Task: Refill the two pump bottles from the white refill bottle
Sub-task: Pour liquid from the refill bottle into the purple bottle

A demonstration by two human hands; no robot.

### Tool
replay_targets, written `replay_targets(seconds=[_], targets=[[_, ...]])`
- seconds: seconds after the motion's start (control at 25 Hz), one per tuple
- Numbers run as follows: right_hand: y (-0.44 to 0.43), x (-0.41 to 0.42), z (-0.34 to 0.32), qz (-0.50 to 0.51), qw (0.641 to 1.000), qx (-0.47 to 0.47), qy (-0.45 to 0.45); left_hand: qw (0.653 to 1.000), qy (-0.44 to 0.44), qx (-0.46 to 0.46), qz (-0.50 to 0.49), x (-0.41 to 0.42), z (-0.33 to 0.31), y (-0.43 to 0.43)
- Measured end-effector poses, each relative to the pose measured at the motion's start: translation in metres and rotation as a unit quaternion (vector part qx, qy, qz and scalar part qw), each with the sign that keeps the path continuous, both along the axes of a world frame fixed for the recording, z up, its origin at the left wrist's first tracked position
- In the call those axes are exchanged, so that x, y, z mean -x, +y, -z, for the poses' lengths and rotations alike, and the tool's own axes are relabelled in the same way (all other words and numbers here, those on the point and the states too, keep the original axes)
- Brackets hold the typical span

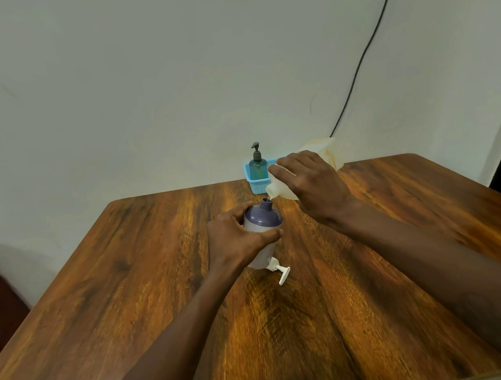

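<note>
Okay, pour step in progress. The left hand is wrapped around the purple-shouldered pump bottle, fingers and thumb curled round its body, probably to brace it so it doesn't tip or slide while liquid goes in. The bottle stands roughly upright near the middle of the table, with its neck open. Its white pump head lies on the wood just beside the bottle's base, on the near side, out of the pour path.

The right hand grips the white refill bottle from above and holds it tipped well over. The spout is right at the open neck, touching or nearly so. A thin stream seems visible at the spout, but it is too small to be sure. Keeping the spout that close likely limits spills.

The teal pump bottle sits upright in the blue basket at the table's far edge by the wall, pump on. It is probably parked there to keep the work area free. Whether it has been refilled can't be judged.

Room: bare wood on both sides of the bottle and toward the person, and all table edges are well apart from the hands. The tight spots are the basket just behind the spout and the pump head by the base. A cable runs down the wall behind the refill bottle, clear of the hands.
</note>
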State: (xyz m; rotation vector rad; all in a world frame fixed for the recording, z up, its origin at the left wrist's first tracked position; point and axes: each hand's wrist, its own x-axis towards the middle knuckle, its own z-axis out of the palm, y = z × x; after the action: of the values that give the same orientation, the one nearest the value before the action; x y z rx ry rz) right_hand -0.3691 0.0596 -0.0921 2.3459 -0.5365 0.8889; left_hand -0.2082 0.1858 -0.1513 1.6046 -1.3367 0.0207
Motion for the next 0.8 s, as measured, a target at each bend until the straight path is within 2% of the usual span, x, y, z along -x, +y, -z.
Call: replay_targets(seconds=[0.8], targets=[[-0.0038, -0.0048, -0.0017, -0.027, 0.998, 0.043, 0.026, 1.0, -0.001, 0.012, 0.005, -0.0056, 0.0055, -0.0037]])
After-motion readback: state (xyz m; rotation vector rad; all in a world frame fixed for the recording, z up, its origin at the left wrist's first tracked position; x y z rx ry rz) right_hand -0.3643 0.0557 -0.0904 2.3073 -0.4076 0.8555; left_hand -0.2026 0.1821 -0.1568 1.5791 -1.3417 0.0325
